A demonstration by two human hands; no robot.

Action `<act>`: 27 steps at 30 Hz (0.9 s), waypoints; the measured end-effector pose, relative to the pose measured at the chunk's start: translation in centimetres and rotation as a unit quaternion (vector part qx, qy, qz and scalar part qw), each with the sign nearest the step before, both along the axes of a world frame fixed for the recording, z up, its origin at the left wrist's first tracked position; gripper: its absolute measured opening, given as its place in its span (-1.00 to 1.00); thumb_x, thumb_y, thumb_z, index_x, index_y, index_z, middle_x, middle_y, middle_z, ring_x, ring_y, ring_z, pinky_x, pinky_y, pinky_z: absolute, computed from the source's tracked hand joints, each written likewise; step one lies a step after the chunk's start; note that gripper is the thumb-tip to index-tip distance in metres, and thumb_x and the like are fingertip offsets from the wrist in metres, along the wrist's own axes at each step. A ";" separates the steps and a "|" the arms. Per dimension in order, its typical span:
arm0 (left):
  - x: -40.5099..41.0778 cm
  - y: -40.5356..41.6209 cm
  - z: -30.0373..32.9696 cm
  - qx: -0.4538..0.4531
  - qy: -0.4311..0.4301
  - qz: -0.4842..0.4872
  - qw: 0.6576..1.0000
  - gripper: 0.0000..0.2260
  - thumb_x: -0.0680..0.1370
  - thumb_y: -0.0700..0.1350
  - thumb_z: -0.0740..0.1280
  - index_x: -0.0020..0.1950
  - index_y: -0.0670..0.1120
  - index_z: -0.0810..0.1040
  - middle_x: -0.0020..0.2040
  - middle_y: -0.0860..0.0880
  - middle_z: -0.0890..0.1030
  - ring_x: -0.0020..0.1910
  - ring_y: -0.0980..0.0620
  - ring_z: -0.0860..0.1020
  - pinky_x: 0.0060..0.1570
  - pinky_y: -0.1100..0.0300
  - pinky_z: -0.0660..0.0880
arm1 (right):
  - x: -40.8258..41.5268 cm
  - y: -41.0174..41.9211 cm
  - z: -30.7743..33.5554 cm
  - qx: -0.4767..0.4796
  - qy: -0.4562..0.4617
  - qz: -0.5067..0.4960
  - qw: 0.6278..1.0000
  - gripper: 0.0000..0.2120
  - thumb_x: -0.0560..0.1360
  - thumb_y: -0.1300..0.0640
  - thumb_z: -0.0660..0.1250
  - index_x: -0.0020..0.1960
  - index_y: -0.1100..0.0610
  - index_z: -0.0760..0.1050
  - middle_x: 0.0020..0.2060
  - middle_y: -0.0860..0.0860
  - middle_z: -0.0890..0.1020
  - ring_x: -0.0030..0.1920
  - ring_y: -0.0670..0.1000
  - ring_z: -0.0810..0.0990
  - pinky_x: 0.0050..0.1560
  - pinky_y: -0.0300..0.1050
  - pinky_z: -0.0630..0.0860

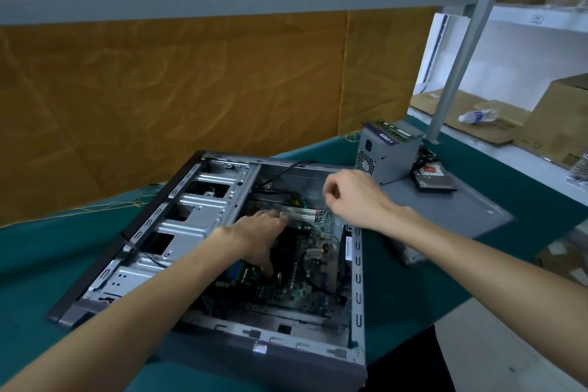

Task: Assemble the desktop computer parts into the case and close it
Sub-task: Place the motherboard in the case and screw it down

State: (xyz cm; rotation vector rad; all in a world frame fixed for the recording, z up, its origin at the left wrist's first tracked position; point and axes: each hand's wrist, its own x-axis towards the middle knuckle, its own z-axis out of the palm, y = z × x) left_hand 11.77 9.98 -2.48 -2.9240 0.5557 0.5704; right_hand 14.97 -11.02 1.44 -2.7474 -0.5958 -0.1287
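Note:
The open grey computer case lies on its side on the green table, with the green motherboard inside it. My left hand reaches into the case and rests with spread fingers on the motherboard, next to the white slots. My right hand hovers above the case's far right corner, fingers curled loosely, with nothing visible in it. The grey power supply stands on the flat side panel to the right, with memory sticks on top. A hard drive lies beside it.
A grey metal post rises behind the power supply. Cardboard boxes and a plastic bottle sit on the white shelf at the right. An orange cloth hangs behind the green table.

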 end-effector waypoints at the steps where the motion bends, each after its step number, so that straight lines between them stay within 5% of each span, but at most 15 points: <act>1: -0.1 0.1 -0.2 -0.008 -0.006 -0.003 1.000 0.03 0.34 0.11 0.63 0.62 -0.06 0.10 0.53 -0.11 0.29 0.49 -0.16 0.30 0.41 -0.03 0.34 | 0.1 -0.8 -0.6 0.048 -0.019 -0.016 0.999 -0.91 0.57 0.20 0.34 -0.04 0.07 0.61 -0.11 -0.04 0.59 -0.06 0.02 0.57 0.06 -0.02 0.51; 4: -0.4 -0.9 -0.5 -0.031 -0.062 -0.054 0.996 -0.05 0.38 0.09 0.57 0.62 -0.01 0.10 0.53 -0.12 0.25 0.54 -0.16 0.20 0.55 -0.05 0.14 | -0.4 -2.0 -2.4 0.176 -0.070 -0.062 0.980 -0.92 0.56 0.18 0.38 0.02 0.10 0.49 -0.07 -0.02 0.46 -0.04 0.02 0.47 0.01 -0.05 0.45; 7: -1.0 -3.2 -0.6 -0.107 -0.011 -0.071 0.992 -0.16 0.40 0.11 0.47 0.60 0.11 0.15 0.57 -0.06 0.21 0.58 -0.11 0.13 0.58 -0.13 0.05 | -1.0 -2.6 -3.3 0.250 -0.091 -0.098 0.959 -0.76 0.58 0.04 0.38 0.11 0.10 0.36 0.03 0.00 0.43 -0.01 0.01 0.48 0.00 -0.08 0.47; 10: -1.9 -5.4 -1.6 -0.064 0.004 -0.098 0.993 -0.30 0.40 0.34 0.45 0.47 0.10 0.40 0.52 -0.06 0.29 0.53 -0.13 0.20 0.57 -0.14 0.08 | -1.8 -3.5 -4.1 0.284 0.014 -0.124 0.951 -0.59 0.57 -0.11 0.39 0.13 0.09 0.26 0.03 0.01 0.39 -0.04 -0.02 0.48 -0.10 -0.16 0.45; 13: -2.5 -6.4 -2.8 -0.048 -0.013 -0.102 0.994 -0.39 0.41 0.36 0.45 0.34 0.06 0.56 0.40 -0.05 0.35 0.45 -0.11 0.27 0.57 -0.11 0.06 | -2.7 -4.1 -4.9 0.302 0.150 -0.138 0.931 -0.54 0.56 -0.20 0.38 0.17 0.05 0.22 0.16 0.04 0.42 0.08 -0.01 0.54 -0.01 -0.13 0.45; 18: -2.7 -7.1 -3.7 -0.046 -0.054 -0.101 0.992 -0.41 0.46 0.32 0.43 0.39 0.05 0.52 0.40 -0.02 0.31 0.41 -0.10 0.30 0.54 -0.11 0.09 | -4.7 -5.1 -5.7 0.324 0.097 -0.151 0.929 -0.18 0.46 -0.33 0.41 0.47 0.09 0.14 0.27 -0.10 0.24 0.22 -0.08 0.36 0.22 -0.09 0.34; 21: -2.6 -7.3 -3.9 -0.063 -0.055 -0.106 0.991 -0.32 0.45 0.31 0.45 0.50 0.07 0.43 0.48 -0.02 0.27 0.43 -0.10 0.32 0.47 -0.06 0.22 | -5.3 -6.6 -6.4 0.343 0.195 -0.184 0.900 -0.31 0.54 -0.35 0.27 0.43 0.11 0.22 0.28 0.01 0.44 0.16 0.02 0.54 0.23 0.07 0.51; 23: -2.6 -7.4 -3.8 -0.087 -0.054 -0.099 0.990 -0.31 0.44 0.27 0.48 0.51 0.08 0.41 0.48 -0.01 0.30 0.40 -0.10 0.36 0.39 -0.05 0.32 | -5.7 -7.5 -7.2 0.397 0.385 -0.217 0.804 -0.35 0.60 -0.33 0.21 0.44 0.14 0.27 0.21 0.16 0.54 0.08 0.17 0.64 0.21 0.24 0.59; 25: -2.6 -7.2 -3.8 -0.111 -0.053 -0.093 0.988 -0.34 0.45 0.22 0.50 0.50 0.09 0.43 0.48 0.00 0.34 0.39 -0.09 0.40 0.34 -0.06 0.39 | -6.2 -8.0 -7.8 0.458 0.564 -0.198 0.658 -0.31 0.62 -0.32 0.18 0.47 0.21 0.27 0.10 0.31 0.58 -0.01 0.28 0.65 0.20 0.27 0.59; 27: -2.7 -7.1 -3.8 -0.126 -0.054 -0.080 0.987 -0.36 0.45 0.17 0.53 0.48 0.08 0.46 0.46 0.00 0.37 0.37 -0.09 0.42 0.31 -0.07 0.42 | -6.4 -8.3 -8.2 0.492 0.638 -0.159 0.571 -0.18 0.63 -0.32 0.13 0.59 0.30 0.11 0.10 0.44 0.56 0.10 0.39 0.59 0.22 0.25 0.51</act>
